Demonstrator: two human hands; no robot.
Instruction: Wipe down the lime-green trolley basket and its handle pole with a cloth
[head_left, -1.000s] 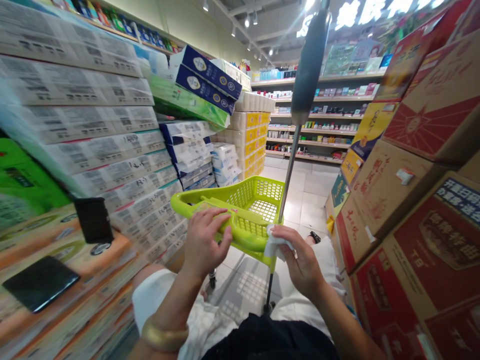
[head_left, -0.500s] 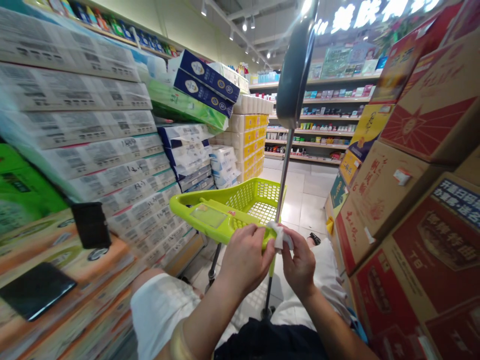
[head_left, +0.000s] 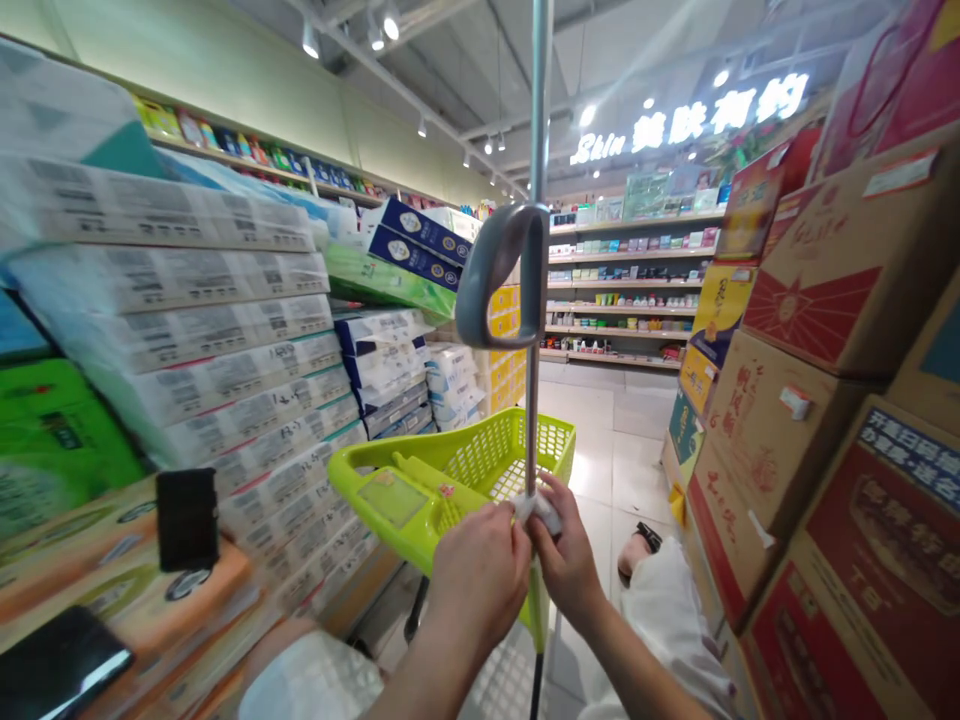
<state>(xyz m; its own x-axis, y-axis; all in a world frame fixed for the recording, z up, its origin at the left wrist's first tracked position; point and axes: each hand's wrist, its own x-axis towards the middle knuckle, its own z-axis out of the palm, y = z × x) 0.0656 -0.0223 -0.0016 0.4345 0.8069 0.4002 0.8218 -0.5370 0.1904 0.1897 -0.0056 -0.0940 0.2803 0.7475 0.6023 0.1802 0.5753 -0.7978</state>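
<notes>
Pinched tight around the steel pole of a lime-green shopping cart, just above its basket, a white tissue between the left grip and the right grip, both closed on it

Lime-green shopping basket at 6 o'clock, walls in a square-holed grid pattern. Silver pole at 12 o'clock, grey loop handle on it. White tissue just below centre. Tan cardboard cartons at 3 o'clock, printed with red panels and a red sunburst. Navy-and-white packs at 11 o'clock, round emblems repeated along them. Bright green packs at 9 o'clock, orange packs at 8 o'clock. White glowing shop sign at 1 o'clock.
</notes>
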